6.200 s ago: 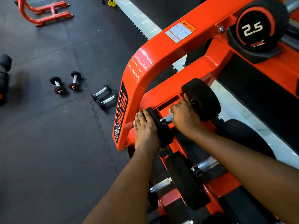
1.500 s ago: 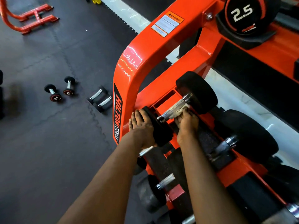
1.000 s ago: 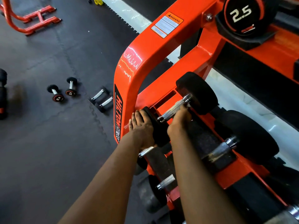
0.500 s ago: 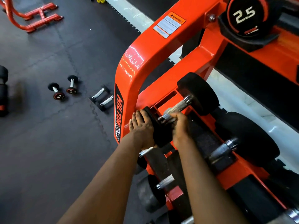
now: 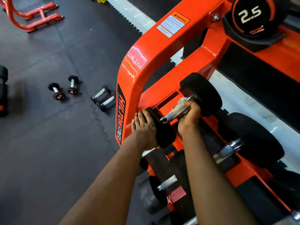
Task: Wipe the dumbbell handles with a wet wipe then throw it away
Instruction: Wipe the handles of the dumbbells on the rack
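- Floor [image 5: 48,143] left of the rack [image 5: 146,62] lies open; small dumbbells [image 5: 56,93] lie well apart.
- Left hand [image 5: 144,127], fingers straight, presses the dumbbell head [image 5: 162,132], just beside the rack's upright.
- Right hand [image 5: 189,116] clasps a crumpled white wipe [image 5: 181,101] round the knurled steel handle [image 5: 173,112], on the rack.

Orange rack [image 5: 146,51], black dumbbell [image 5: 201,93], white wipe [image 5: 181,101].

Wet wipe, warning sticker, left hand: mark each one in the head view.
wet wipe [image 5: 179,103], head view, on its bunched white fold.
warning sticker [image 5: 172,24], head view, on the middle of the label.
left hand [image 5: 144,129], head view, on the back of the hand.
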A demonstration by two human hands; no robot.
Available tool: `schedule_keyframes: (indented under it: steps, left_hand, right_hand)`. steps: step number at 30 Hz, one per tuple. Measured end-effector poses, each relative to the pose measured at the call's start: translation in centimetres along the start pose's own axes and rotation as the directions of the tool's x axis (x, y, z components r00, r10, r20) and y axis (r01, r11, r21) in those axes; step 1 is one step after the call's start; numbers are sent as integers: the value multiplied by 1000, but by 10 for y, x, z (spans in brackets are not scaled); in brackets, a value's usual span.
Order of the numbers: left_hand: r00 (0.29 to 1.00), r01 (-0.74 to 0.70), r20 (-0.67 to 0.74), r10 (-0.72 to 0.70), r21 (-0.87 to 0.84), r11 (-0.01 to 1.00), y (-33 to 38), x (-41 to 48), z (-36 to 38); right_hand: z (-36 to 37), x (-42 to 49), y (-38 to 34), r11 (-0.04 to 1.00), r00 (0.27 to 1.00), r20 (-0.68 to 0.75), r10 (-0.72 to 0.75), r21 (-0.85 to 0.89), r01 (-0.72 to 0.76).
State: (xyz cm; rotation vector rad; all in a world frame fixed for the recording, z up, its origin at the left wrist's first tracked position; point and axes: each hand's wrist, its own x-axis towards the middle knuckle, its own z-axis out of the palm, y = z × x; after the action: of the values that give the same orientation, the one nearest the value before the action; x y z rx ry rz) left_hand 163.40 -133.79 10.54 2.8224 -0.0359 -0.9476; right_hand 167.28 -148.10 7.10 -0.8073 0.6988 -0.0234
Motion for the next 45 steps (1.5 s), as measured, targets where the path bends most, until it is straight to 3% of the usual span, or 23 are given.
schedule_keyframes:
  steps: [2, 6, 8, 11, 14, 16, 19, 25, 31, 36, 39, 45]
  left_hand:
    - [1000, 3, -13, -3, -2, 1000, -1, 1, 0]
    - [1000, -7, -16, 7, -5, 1000, -2, 1, 2]
    - [1000, -7, -30, 7, -3, 1000, -3, 1, 2]
    - [999, -13, -36, 13, -17, 1000, -3, 2, 5]
    - [996, -14, -85, 11, -32, 999, -4, 3, 8]
    - [996, -12, -91, 9, -35, 999, -5, 4, 8]
    - [997, -10, -83, 7, -28, 1000, -4, 3, 8]
    - [998, 1, -63, -2, -19, 1000, -2, 2, 3]
    - [998, 26, -63, -27, -9, 1000, 1, -1, 2]
    - [998, 33, -50, -34, -24, 999, 4, -1, 2]
    - [999, 17, -36, -18, -16, 1000, 2, 2, -1]
    - [995, -23, -100, 23, -4, 1000, -1, 3, -1]
  right_hand:
    - [7, 1, 11, 998, 1000, 0, 2, 57, -2]
    - [3, -5, 14, 989, 991, 79, 112, -110, -103]
    - [3, -1, 4, 963, 994, -32, 108, -245, -113]
    - [9, -8, 11, 982, 984, -181, 2, -187, -37]
    - [15, -30, 42, 876, 989, -131, -63, -482, -9]
    - [16, -31, 50, 790, 998, -71, -2, -612, -42]
    - [7, -20, 34, 843, 970, -102, 220, -480, -242]
    - [-8, -20, 37, 880, 968, -12, 252, -412, -235]
    - [-21, -38, 32, 666, 996, -83, -38, -745, -37]
    - [4, -22, 31, 622, 978, -207, -32, -770, -143]
    - [4, -23, 40, 558, 983, -182, -28, -819, -136]
    - [-18, -35, 21, 370, 990, 10, -144, -927, 63]
